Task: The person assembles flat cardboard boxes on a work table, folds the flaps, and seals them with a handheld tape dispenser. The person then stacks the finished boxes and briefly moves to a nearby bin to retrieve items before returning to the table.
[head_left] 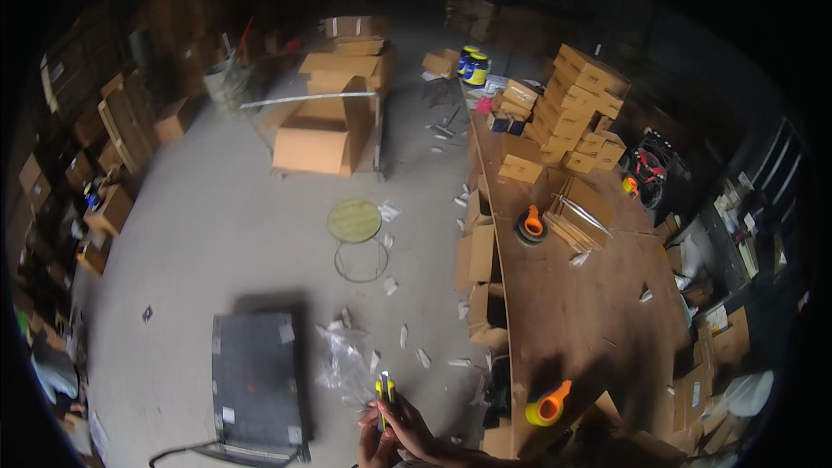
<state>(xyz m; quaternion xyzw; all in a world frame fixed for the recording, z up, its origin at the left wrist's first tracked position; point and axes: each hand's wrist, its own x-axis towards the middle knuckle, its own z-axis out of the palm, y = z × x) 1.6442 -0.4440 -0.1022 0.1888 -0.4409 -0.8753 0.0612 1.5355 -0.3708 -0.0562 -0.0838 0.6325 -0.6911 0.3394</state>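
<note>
A yellow and black utility knife point(385, 388) points up and away from me at the lower middle, a bright metal tip at its far end. My right hand point(416, 433) is closed round its handle from the right. Bent fingers of my left hand point(373, 447) press against the handle's lower left side; part of that grip is hidden. Just beyond the hands, crumpled clear plastic point(343, 362) lies on the grey floor.
Left of my hands stands a dark flat-topped case point(254, 373). Ahead is a round stool point(354, 220), with a cart of cartons point(312, 134) beyond. A brown worktable point(589, 312) at right bears stacked small boxes point(568, 113) and orange tape dispensers point(548, 406). White scraps litter the floor.
</note>
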